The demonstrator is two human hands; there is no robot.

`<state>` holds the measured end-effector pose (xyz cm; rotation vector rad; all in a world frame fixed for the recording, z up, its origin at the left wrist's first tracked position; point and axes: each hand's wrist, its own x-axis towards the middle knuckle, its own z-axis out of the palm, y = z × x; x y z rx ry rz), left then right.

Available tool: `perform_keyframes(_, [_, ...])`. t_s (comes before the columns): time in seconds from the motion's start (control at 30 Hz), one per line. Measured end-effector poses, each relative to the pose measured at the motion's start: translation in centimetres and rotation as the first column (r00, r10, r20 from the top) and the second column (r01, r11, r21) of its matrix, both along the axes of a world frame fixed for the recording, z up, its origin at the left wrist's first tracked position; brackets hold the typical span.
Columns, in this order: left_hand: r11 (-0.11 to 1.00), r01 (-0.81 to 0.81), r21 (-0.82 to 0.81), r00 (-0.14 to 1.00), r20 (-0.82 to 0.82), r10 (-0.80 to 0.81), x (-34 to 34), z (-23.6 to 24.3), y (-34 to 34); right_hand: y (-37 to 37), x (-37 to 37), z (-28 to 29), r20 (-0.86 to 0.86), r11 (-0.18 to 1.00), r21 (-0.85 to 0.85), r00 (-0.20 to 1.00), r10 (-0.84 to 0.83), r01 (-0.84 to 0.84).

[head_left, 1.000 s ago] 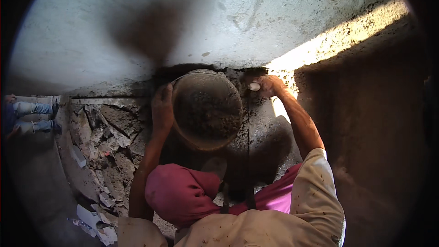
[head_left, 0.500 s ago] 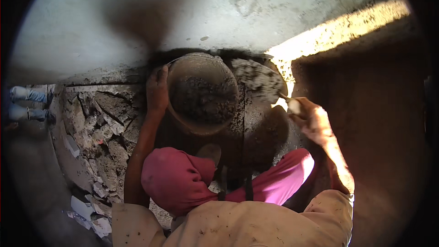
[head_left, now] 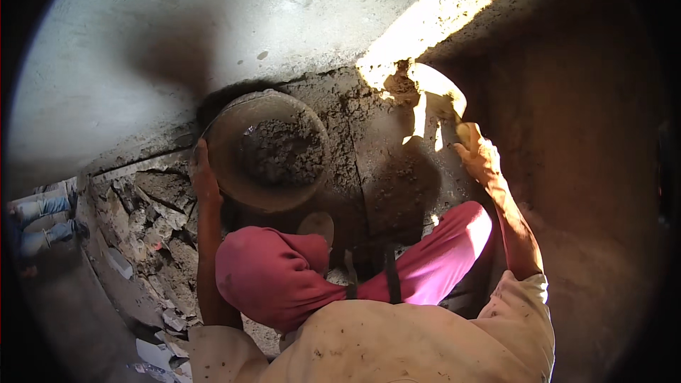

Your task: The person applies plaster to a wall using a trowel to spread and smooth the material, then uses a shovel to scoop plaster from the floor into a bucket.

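Note:
My left hand [head_left: 205, 179] grips the left rim of a round metal pan [head_left: 234, 181] that holds a heap of grey mortar [head_left: 281, 153]. The pan rests against a rough bed of wet mortar [head_left: 369, 163] at the foot of a plastered wall [head_left: 213, 28]. To the right, my right hand [head_left: 479, 157] is closed on the handle of a trowel [head_left: 438, 93]. Its blade lies in a sunlit patch at the top of the mortar bed. My knees in pink trousers [head_left: 269, 276] are bent just below the pan.
Broken stone and rubble [head_left: 145, 220] lie to the left of the pan. Another person's legs in blue jeans [head_left: 35, 220] stand at the far left edge. A dark earthen wall [head_left: 589, 135] closes the right side. A bright strip of sunlight [head_left: 454, 14] crosses the upper right.
My right hand left the pan's right rim, swung out to the right and now holds the trowel up at the sunlit edge. My left hand alone keeps the pan.

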<state>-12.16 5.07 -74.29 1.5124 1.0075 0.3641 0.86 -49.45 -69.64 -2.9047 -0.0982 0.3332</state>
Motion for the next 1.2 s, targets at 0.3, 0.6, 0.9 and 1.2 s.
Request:
perform_keyframes(0.3, [0.945,0.007,-0.327,0.973,0.219,0.068,-2.2,-0.1,0.3,13.5,-11.6,-15.6,0.068,0.999,0.023,0.997,-0.031,0.030])
perform_keyframes(0.6, [0.959,-0.209,-0.190,0.935,0.248,0.253,-6.3,3.2,0.6,12.0,-13.4,-10.1,-0.227,0.843,0.339,0.906,-0.358,0.418])
perform_keyframes(0.9, [0.930,-0.339,-0.140,0.903,0.231,0.363,-8.8,3.5,1.8,23.0,-12.4,-12.4,-0.209,0.711,0.630,0.949,-0.235,0.314])
perform_keyframes(1.2, [0.921,-0.283,-0.269,0.890,0.283,0.356,-9.4,3.2,3.0,22.2,-12.7,-2.6,-0.219,0.573,0.812,0.968,0.126,0.109])
